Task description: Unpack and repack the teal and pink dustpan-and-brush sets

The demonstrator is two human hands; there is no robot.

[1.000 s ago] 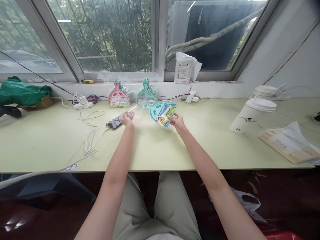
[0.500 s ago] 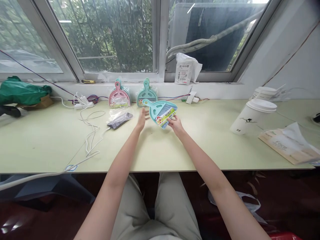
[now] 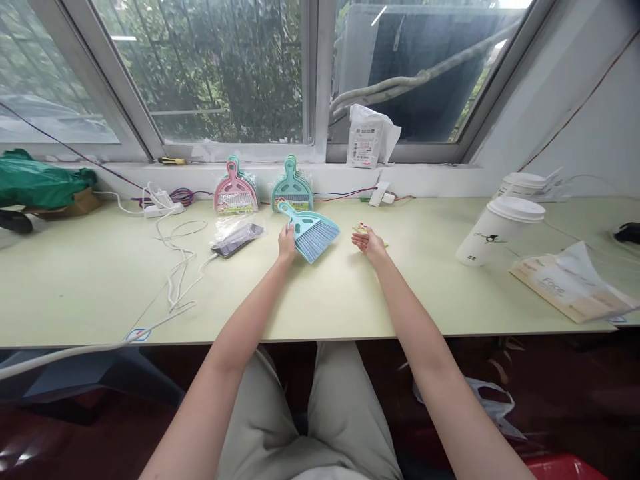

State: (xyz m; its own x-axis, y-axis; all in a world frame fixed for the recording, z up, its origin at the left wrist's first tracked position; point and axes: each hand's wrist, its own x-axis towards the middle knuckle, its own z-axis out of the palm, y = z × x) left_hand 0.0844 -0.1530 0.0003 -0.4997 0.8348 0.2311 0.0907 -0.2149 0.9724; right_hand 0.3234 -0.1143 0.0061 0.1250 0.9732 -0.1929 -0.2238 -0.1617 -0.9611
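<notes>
A light-blue dustpan [image 3: 301, 220] with a matching brush [image 3: 317, 239] nested in it is tilted above the desk, its handle pointing up and left. My left hand [image 3: 287, 244] is closed around its left edge. To the right, my right hand [image 3: 369, 243] is low over the desk with a colourful cardboard label [image 3: 361, 228], most of which the hand hides. How the fingers grip the label is only partly visible. Behind the dustpan, a wrapped teal dustpan set [image 3: 292, 190] and a wrapped pink dustpan set [image 3: 235, 190] lean against the wall below the window.
Left of my hands lie a phone [image 3: 237, 241] on clear plastic and loose white cables [image 3: 175, 273]. A power strip [image 3: 163, 209] sits by the wall. White lidded cups [image 3: 499, 230] and a tissue pack [image 3: 555, 283] are on the right. The desk's front edge [image 3: 320, 341] crosses above my legs.
The label has come off the dustpan and moved right with my right hand. My left hand, earlier beside the set, now grips it. The brush bristles are uncovered.
</notes>
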